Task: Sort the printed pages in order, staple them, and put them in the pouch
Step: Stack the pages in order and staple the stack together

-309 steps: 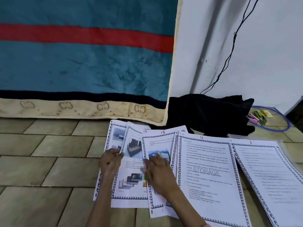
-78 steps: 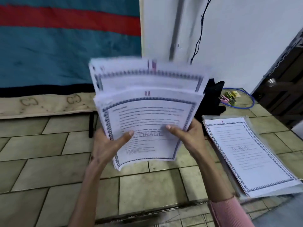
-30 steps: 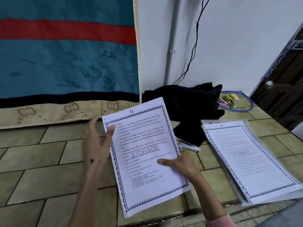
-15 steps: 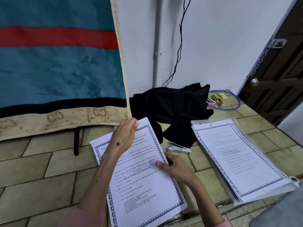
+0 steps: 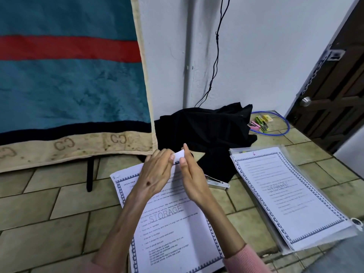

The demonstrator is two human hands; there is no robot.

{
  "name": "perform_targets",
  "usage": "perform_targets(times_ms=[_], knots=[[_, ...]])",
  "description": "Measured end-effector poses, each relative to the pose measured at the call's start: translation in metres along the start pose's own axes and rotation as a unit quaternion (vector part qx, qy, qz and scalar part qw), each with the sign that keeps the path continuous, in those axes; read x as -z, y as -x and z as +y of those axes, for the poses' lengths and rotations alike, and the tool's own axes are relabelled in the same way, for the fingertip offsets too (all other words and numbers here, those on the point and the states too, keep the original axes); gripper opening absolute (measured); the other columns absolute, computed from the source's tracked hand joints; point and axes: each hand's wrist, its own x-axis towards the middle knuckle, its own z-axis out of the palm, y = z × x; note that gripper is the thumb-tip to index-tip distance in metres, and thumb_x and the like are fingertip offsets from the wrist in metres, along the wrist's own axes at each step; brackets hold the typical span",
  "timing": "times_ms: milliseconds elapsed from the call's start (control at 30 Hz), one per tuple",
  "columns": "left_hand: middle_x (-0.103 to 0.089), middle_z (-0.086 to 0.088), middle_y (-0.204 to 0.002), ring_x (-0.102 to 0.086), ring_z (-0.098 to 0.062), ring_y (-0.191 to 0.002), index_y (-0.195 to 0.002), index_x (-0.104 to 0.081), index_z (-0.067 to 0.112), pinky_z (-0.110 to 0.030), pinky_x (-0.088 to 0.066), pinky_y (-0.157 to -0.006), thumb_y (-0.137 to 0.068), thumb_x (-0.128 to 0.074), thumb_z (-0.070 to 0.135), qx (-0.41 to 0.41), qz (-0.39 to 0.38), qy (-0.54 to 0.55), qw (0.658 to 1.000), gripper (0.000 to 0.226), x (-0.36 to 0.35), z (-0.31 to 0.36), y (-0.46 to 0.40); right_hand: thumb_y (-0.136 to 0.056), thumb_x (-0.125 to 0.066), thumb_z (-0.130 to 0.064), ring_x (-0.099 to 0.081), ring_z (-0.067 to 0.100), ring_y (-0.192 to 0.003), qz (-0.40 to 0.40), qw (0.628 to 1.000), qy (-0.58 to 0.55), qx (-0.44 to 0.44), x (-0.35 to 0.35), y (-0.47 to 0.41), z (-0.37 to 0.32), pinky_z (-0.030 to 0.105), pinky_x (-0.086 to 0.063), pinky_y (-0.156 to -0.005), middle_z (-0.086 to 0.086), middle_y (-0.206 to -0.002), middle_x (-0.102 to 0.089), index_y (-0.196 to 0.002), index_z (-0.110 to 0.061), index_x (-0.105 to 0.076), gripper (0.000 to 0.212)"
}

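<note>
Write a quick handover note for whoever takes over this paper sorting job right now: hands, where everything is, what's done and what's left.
Left hand and right hand: both pinch the folded-up top right corner of the white blue-bordered STORAGE page stack lying on the tiled floor.
Silver stapler: on the floor just right of that stack, partly behind the right hand, untouched.
Clear plastic pouch: on the floor to the right, with a bordered page marked 6 on top; I cannot tell if it is inside or on it.
Done: pages gathered into one stack.
Left: staple the corner, put the stack in the pouch.
</note>
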Motion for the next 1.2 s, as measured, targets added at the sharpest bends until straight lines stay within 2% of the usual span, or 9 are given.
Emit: perform_targets(times_ms=[100, 200, 333, 400, 467, 533, 800, 1000, 1200], knots=[[-0.046, 0.009, -0.083, -0.040, -0.013, -0.084, -0.088, -0.044, 0.020, -0.026, -0.025, -0.080, -0.089, -0.004, 0.048, 0.009, 0.001, -0.014, 1.000, 0.049, -0.001, -0.001, -0.001, -0.098, -0.043, -0.022, -0.057, -0.003, -0.106, 0.110, 0.994, -0.027, -0.005, -0.002, -0.003, 0.010, 0.010, -0.042, -0.090, -0.011, -0.120, -0.063, -0.125, -0.018, -0.058, 0.031], [-0.048, 0.008, -0.083, -0.041, -0.015, -0.087, -0.093, -0.049, 0.018, -0.028, -0.026, -0.080, -0.095, -0.014, 0.045, 0.033, -0.036, 0.002, 0.999, 0.044, -0.001, -0.002, 0.000, -0.094, -0.052, -0.023, -0.063, 0.007, -0.071, 0.154, 0.987, -0.003, -0.041, -0.002, -0.004, 0.019, 0.024, -0.050, -0.070, -0.004, -0.078, -0.070, -0.097, -0.014, -0.070, 0.020], [-0.048, 0.006, -0.073, -0.045, -0.023, -0.085, -0.088, -0.049, 0.016, -0.036, -0.034, -0.077, -0.099, -0.034, 0.026, 0.097, -0.068, 0.035, 0.992, 0.021, 0.001, -0.009, 0.000, -0.096, -0.049, -0.022, -0.067, 0.014, -0.084, 0.071, 0.993, -0.060, -0.069, 0.014, -0.007, 0.024, 0.029, -0.054, -0.077, 0.004, -0.091, -0.073, -0.095, -0.016, -0.070, 0.022], [-0.055, -0.003, -0.075, -0.049, -0.027, -0.084, -0.086, -0.052, 0.012, -0.037, -0.037, -0.072, -0.098, -0.038, 0.024, 0.102, -0.048, 0.042, 0.993, 0.022, 0.001, -0.013, 0.001, -0.097, -0.046, -0.026, -0.058, 0.014, -0.103, 0.053, 0.986, 0.131, -0.086, 0.032, -0.015, 0.044, 0.023, -0.045, -0.086, 0.005, -0.114, -0.066, -0.119, -0.014, -0.061, 0.029], [-0.060, -0.007, -0.081, -0.053, -0.026, -0.083, -0.088, -0.056, 0.011, -0.038, -0.041, -0.073, -0.098, -0.041, 0.023, 0.109, -0.036, 0.056, 0.992, 0.022, 0.002, -0.014, 0.002, -0.094, -0.050, -0.035, -0.040, 0.023, -0.119, 0.007, 0.906, 0.403, -0.128, 0.048, -0.017, 0.068, 0.031, -0.035, -0.096, 0.007, -0.132, -0.049, -0.137, -0.016, -0.043, 0.048], [-0.062, -0.007, -0.080, -0.056, -0.024, -0.080, -0.088, -0.059, 0.012, -0.036, -0.044, -0.071, -0.097, -0.043, 0.024, 0.110, -0.028, 0.054, 0.992, 0.021, 0.004, -0.014, 0.002, -0.087, -0.054, -0.047, -0.033, 0.025, -0.121, -0.028, 0.875, 0.459, -0.151, 0.055, -0.016, 0.078, 0.035, -0.030, -0.098, 0.003, -0.133, -0.045, -0.134, -0.020, -0.047, 0.054], [-0.070, -0.006, -0.087, -0.063, -0.024, -0.083, -0.097, -0.065, 0.013, -0.035, -0.048, -0.073, -0.096, -0.047, 0.026, 0.108, -0.013, 0.040, 0.993, 0.022, 0.009, -0.014, -0.001, -0.083, -0.061, -0.046, -0.035, 0.018, -0.117, -0.081, 0.882, 0.457, -0.078, 0.058, 0.000, 0.093, 0.034, -0.024, -0.096, -0.006, -0.125, -0.049, -0.129, -0.031, -0.051, 0.049], [-0.071, -0.007, -0.087, -0.063, -0.025, -0.083, -0.097, -0.066, 0.015, -0.034, -0.048, -0.071, -0.095, -0.047, 0.027, 0.098, -0.010, 0.028, 0.995, 0.023, 0.011, -0.011, -0.003, -0.083, -0.064, -0.040, -0.053, -0.010, -0.096, -0.018, 0.996, 0.089, -0.022, 0.048, -0.002, 0.054, 0.020, -0.042, -0.093, -0.011, -0.102, -0.050, -0.109, -0.045, -0.058, 0.027], [-0.071, -0.006, -0.079, -0.062, -0.028, -0.080, -0.092, -0.066, 0.017, -0.027, -0.035, -0.065, -0.093, -0.050, 0.027, 0.070, 0.018, -0.005, 0.997, 0.019, 0.012, -0.008, -0.007, -0.077, -0.061, -0.057, -0.053, 0.005, -0.110, -0.025, 0.991, 0.132, -0.007, 0.040, -0.011, 0.027, 0.048, -0.038, -0.104, -0.018, -0.109, -0.052, -0.128, -0.033, -0.053, 0.057]])
